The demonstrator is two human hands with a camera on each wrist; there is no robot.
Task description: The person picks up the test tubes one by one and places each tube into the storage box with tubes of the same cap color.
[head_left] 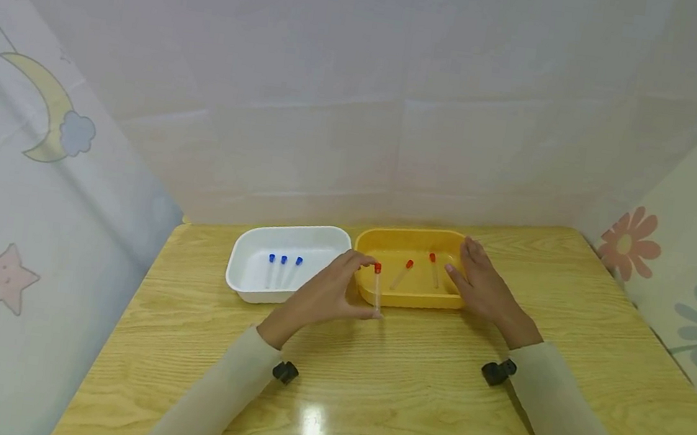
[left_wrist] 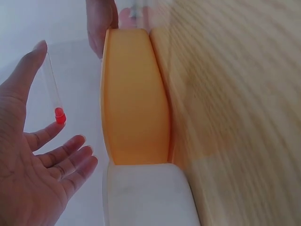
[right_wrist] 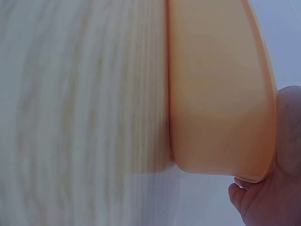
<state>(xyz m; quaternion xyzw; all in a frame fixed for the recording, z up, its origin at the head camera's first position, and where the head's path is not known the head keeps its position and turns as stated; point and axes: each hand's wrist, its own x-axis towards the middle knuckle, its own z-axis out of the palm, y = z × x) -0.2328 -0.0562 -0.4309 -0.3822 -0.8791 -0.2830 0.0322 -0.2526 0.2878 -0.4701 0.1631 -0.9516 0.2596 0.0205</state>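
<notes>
My left hand [head_left: 329,289] pinches a clear tube with a red cap [head_left: 377,290] end to end. The thumb is at its bottom and the index finger at the cap. In the left wrist view the tube [left_wrist: 52,87] is beside the yellow tray's wall, the other fingers spread. My right hand [head_left: 485,286] holds the right end of the yellow tray [head_left: 406,301], thumb over the rim inside and fingers outside. In that tray lie two more red-capped tubes, one left [head_left: 402,273] and one right [head_left: 434,269].
Left of the yellow tray stands a white tray [head_left: 240,269] with three blue-capped tubes [head_left: 282,271] inside. Both trays sit side by side on a wood-grain table [head_left: 404,398], near its back edge. A pale cloth wall [head_left: 361,117] rises behind, with patterned walls at both sides.
</notes>
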